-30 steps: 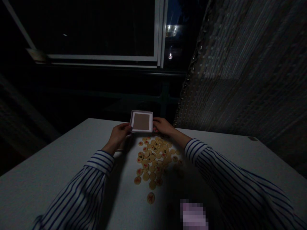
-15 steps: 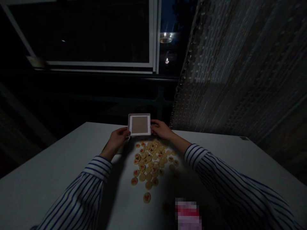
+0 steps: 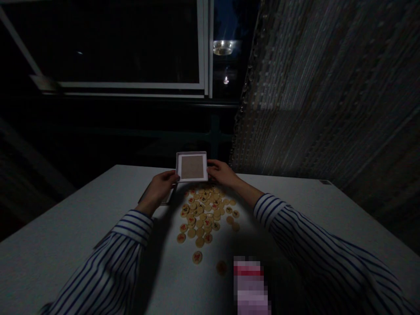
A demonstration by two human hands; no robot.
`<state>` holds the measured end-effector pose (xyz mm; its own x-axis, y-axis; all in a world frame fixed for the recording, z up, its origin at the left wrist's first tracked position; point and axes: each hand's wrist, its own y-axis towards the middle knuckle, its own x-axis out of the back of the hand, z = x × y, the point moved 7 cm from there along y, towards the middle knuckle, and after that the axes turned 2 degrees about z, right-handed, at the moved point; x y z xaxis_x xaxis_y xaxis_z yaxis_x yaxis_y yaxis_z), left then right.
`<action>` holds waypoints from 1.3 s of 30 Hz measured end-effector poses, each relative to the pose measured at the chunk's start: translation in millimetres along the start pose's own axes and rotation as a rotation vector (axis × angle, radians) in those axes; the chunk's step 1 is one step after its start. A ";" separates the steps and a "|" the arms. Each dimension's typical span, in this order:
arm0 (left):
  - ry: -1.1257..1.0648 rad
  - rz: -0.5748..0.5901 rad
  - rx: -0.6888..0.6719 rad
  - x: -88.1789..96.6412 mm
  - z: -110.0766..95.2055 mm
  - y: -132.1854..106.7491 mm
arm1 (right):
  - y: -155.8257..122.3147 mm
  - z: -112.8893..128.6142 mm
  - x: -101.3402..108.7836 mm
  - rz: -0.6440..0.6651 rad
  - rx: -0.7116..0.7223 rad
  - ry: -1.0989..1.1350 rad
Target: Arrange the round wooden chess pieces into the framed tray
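- A dark room: a white window frame (image 3: 131, 85) at the back, a hanging string curtain (image 3: 295, 87) on the right, a white table (image 3: 78, 218) below.
- The shallow box (image 3: 192, 167) is held up above the far part of the table, its open side towards the viewer.
- Left hand (image 3: 161, 183): fingers clamped on the box's left edge.
- Right hand (image 3: 223, 172): fingers clamped on its right edge.
- Round pieces (image 3: 200, 223), some marked red or black, lie heaped and scattered below the box.
- A flat object (image 3: 167, 199), partly hidden, lies beside the left hand.
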<state>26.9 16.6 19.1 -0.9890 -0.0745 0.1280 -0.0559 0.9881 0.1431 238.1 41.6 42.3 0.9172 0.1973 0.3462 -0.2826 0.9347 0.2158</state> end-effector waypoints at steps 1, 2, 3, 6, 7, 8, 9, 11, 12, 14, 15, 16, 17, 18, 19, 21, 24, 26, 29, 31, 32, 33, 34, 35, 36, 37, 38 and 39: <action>0.003 0.000 -0.004 -0.5 -0.4 -0.9 | -1.3 0.3 0.8 0.001 -0.001 0.004; 0.004 -0.001 -0.007 -1.1 -0.9 -1.9 | -2.6 0.5 1.4 0.005 -0.002 0.010; 0.006 -0.004 -0.008 -1.7 -1.5 -3.0 | -3.9 0.7 1.9 0.009 -0.001 0.018; 0.016 -0.013 -0.003 -4.8 -4.6 -7.3 | -7.9 1.2 4.9 0.007 0.006 0.033; 0.015 -0.015 0.000 -6.3 -6.1 -8.9 | -9.2 0.9 6.3 0.003 0.006 0.033; 0.009 -0.017 0.004 -7.9 -7.5 -10.5 | -10.6 0.5 7.8 -0.001 0.006 0.033; -0.001 -0.020 0.008 -9.5 -8.9 -12.0 | -11.8 0.2 9.5 -0.006 0.007 0.034; -0.024 -0.026 0.017 -12.9 -11.2 -14.5 | -14.4 0.0 12.7 -0.010 0.017 0.030; -0.028 -0.026 0.022 -14.7 -11.9 -15.6 | -15.7 0.1 14.4 -0.012 0.023 0.028; -0.025 -0.026 0.028 -18.0 -13.4 -17.4 | -18.6 0.5 17.7 -0.018 0.032 0.026; -0.021 -0.026 0.028 -19.6 -14.3 -18.2 | -20.2 0.6 19.1 -0.021 0.032 0.028; -0.018 -0.025 0.026 -21.0 -15.1 -19.2 | -21.8 0.8 20.4 -0.023 0.030 0.032; -0.018 -0.025 0.024 -22.3 -16.0 -20.2 | -23.4 1.0 21.6 -0.026 0.029 0.038; -0.022 -0.024 0.021 -23.5 -17.0 -21.3 | -24.9 1.3 22.6 -0.030 0.027 0.043; -0.024 -0.020 0.018 -24.8 -18.0 -22.6 | -26.4 1.7 23.5 -0.034 0.025 0.048; -0.019 -0.010 0.020 -27.3 -19.6 -25.6 | -29.1 2.6 24.9 -0.038 0.023 0.053; 0.002 -0.005 0.036 -30.2 -21.8 -31.0 | -32.8 4.2 26.2 -0.038 0.025 0.049; -0.001 -0.006 0.041 -32.0 -23.9 -34.8 | -35.2 4.8 27.0 -0.040 0.024 0.049; 0.008 -0.010 0.042 -34.7 -25.8 -39.3 | -39.0 4.7 28.5 -0.046 0.014 0.059; 0.014 -0.025 0.051 -35.4 -23.7 -40.7 | -41.8 4.4 29.3 -0.046 0.008 0.071; 0.008 -0.033 0.052 -35.5 -21.8 -40.8 | -43.3 4.3 29.8 -0.046 0.008 0.075; -0.007 -0.037 0.051 -35.9 -19.5 -40.6 | -44.8 4.1 30.3 -0.046 0.009 0.075; -0.027 -0.033 0.046 -36.8 -17.1 -40.1 | -46.4 3.8 31.1 -0.050 0.011 0.073; -0.046 -0.021 0.037 -38.2 -14.8 -39.5 | -47.9 3.3 32.0 -0.055 0.013 0.069; -0.061 -0.006 0.033 -39.8 -12.3 -39.1 | -49.5 2.7 33.1 -0.062 0.015 0.064; -0.075 0.008 0.030 -41.4 -10.2 -38.9 | -51.1 1.9 34.2 -0.068 0.016 0.062; -0.086 0.015 0.031 -42.6 -8.3 -39.1 | -52.8 1.0 35.2 -0.071 0.018 0.062; -0.094 0.017 0.033 -43.6 -6.8 -39.7 | -54.5 0.2 36.1 -0.074 0.020 0.063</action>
<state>73.2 -20.3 14.5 -0.9982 -0.0462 0.0369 -0.0420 0.9932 0.1086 286.6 -2.2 43.3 0.9513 0.1471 0.2709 -0.2187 0.9413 0.2572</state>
